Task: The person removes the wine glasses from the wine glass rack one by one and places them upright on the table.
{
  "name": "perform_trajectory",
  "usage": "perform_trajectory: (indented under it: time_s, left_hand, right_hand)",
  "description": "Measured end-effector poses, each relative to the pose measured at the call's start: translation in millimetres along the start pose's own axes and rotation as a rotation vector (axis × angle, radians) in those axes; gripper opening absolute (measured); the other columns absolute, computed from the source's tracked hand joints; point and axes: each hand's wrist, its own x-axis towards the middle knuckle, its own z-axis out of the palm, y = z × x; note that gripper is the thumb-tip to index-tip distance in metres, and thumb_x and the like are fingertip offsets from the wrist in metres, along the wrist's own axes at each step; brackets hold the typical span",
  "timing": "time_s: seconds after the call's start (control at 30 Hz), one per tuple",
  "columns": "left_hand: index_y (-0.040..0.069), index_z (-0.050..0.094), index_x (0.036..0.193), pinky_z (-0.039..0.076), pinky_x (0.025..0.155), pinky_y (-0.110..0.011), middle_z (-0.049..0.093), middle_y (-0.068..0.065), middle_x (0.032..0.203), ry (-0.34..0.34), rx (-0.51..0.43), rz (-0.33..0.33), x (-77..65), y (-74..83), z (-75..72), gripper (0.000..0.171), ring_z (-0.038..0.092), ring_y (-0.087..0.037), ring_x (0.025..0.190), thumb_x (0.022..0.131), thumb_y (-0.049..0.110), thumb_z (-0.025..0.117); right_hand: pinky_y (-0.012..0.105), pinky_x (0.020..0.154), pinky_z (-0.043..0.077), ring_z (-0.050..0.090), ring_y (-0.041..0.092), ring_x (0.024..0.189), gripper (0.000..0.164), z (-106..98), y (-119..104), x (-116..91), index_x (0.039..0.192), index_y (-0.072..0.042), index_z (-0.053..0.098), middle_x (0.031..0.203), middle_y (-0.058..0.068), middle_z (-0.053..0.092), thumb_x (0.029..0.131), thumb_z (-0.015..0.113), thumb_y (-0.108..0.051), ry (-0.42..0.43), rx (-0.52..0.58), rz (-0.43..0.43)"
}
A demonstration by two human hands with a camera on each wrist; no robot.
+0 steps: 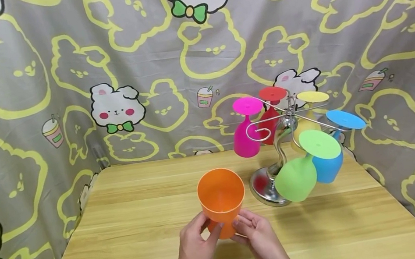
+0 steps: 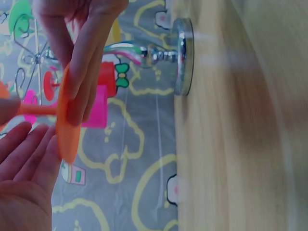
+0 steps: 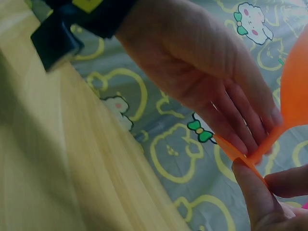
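Left hand [image 1: 193,244] and right hand [image 1: 263,241] pinching an orange goblet [image 1: 221,189] at stem [image 2: 38,110] and foot [image 2: 69,139], upright above the table [image 1: 134,228], stem largely hidden in head view, bowl [image 3: 297,91] cut off in both wrist views

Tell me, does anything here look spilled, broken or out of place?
Nothing stands out. The orange goblet is held upright by the left hand and right hand, and no spill shows on the table. Five other goblets hang upside down, perhaps odd-looking, but the metal rack holds them by their feet.
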Motion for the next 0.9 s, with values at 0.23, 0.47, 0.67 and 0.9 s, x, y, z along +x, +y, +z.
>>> perform_trajectory:
  time_s: [0.23, 0.47, 0.67, 0.9]
  left_hand:
    - [0.012, 0.077, 0.112, 0.067, 0.084, -0.032, 0.081, 0.003, 0.105, 0.080, 0.037, -0.050, -1.3, 3.9, 3.2, 0.028, 0.076, -0.009, 0.095, 0.090, -0.004, 0.083]
    - [0.013, 0.077, 0.112, 0.067, 0.082, -0.031, 0.081, 0.005, 0.102, 0.109, 0.046, -0.028, -0.8, 4.8, 4.3, 0.031, 0.074, -0.007, 0.092, 0.087, -0.005, 0.085]
    - [0.010, 0.076, 0.113, 0.066, 0.082, -0.031, 0.081, 0.003, 0.103, 0.112, 0.088, -0.028, -0.3, 5.2, 3.8, 0.031, 0.075, -0.008, 0.092, 0.088, -0.005, 0.085]
    - [0.006, 0.074, 0.106, 0.064, 0.075, -0.031, 0.077, 0.000, 0.095, 0.178, 0.180, 0.003, 6.1, -2.3, -9.7, 0.037, 0.070, -0.010, 0.085, 0.078, -0.017, 0.080]
  right_hand:
    - [0.029, 0.092, 0.066, 0.076, 0.011, 0.109, 0.051, 7.6, 6.9, -0.2, 0.155, 0.016, 0.042, 0.141, 0.017, 0.071, 0.110, 0.058, -0.003, -0.008, 0.023, 0.011]
    - [0.027, 0.091, 0.066, 0.076, 0.010, 0.106, 0.051, 11.1, 8.8, 1.1, 0.154, 0.015, 0.044, 0.133, 0.010, 0.075, 0.108, 0.060, -0.003, -0.006, 0.039, 0.010]
    - [0.032, 0.096, 0.065, 0.075, 0.013, 0.111, 0.056, 11.6, 4.5, 3.4, 0.157, 0.010, 0.042, 0.139, 0.016, 0.072, 0.107, 0.062, -0.004, 0.012, -0.051, -0.007]
    - [0.036, 0.104, 0.062, 0.067, 0.033, 0.132, 0.055, 3.3, -10.3, 5.1, 0.153, 0.003, 0.052, 0.155, 0.024, 0.057, 0.104, 0.070, -0.013, 0.048, -0.351, -0.145]
